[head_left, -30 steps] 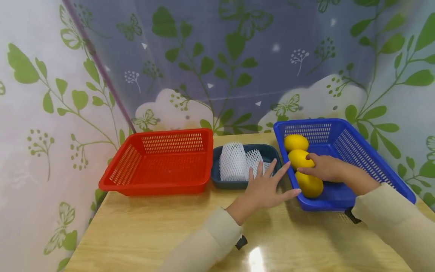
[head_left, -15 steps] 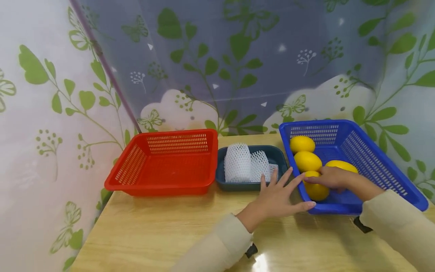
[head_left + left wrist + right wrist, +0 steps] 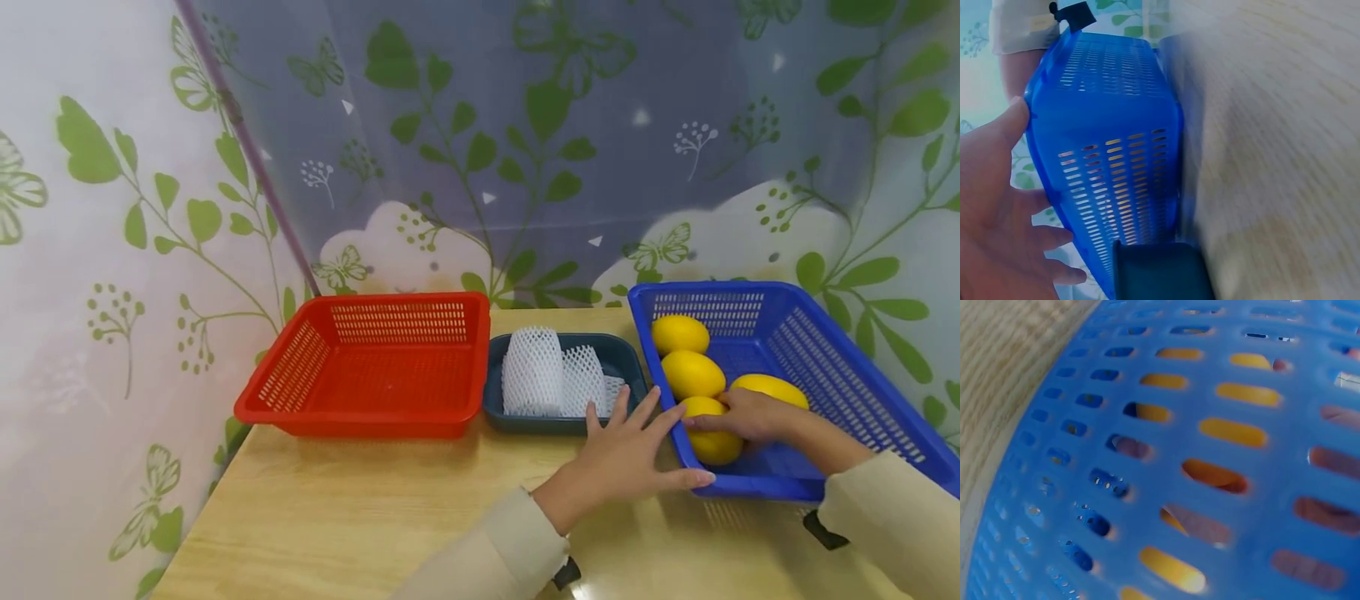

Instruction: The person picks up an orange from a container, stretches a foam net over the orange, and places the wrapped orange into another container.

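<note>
Curling over the front yellow fruit (image 3: 717, 449) in the near left corner of the blue basket (image 3: 757, 487), the right hand (image 3: 761, 418) has its thumb across the top, though how firm the hold is cannot be told; a smooth, rounded skin could well slide out if only the tips bear on it. The left hand (image 3: 618, 462) is spread, fingers straight, thumb touching the basket's rim in the left wrist view; so light a steadying touch might let the basket skid or tip if the right hand pulls against its wall. The hands are apart but their tips are near each other, so they could get in each other's way. Behind the front fruit, the middle fruit (image 3: 692, 374) and the rear fruit (image 3: 680, 334) line the left wall, and a knock could set them rolling, as it could the fourth fruit (image 3: 772, 388) to their right. Beyond the left hand, the dark green tray (image 3: 555, 426) bears white foam nets (image 3: 531, 372), light enough for a stray sleeve to drag. The red basket (image 3: 375, 424), farther left on the counter (image 3: 337, 517), seems at little risk.
</note>
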The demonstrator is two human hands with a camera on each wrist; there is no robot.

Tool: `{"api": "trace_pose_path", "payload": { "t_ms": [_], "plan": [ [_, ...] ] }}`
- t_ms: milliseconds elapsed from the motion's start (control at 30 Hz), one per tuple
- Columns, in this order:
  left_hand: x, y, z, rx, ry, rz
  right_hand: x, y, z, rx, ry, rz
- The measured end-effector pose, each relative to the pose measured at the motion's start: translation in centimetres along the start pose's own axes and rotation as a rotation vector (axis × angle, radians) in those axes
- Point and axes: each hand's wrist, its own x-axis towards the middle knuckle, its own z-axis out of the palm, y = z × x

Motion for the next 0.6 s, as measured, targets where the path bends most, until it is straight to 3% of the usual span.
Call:
{"api": "trace_pose_path", "payload": {
  "t_ms": [433, 600],
  "plan": [
    [-0.07, 0.65, -0.92, 0.066, -0.017, -0.017, -0.05, -0.06, -0.31, 0.02, 0.006, 0.016],
    [-0.14, 0.59, -0.68, 0.064, -0.045, -0.035, 0.09, 0.06, -0.07, 0.05, -0.018, 0.005]
  ]
}}
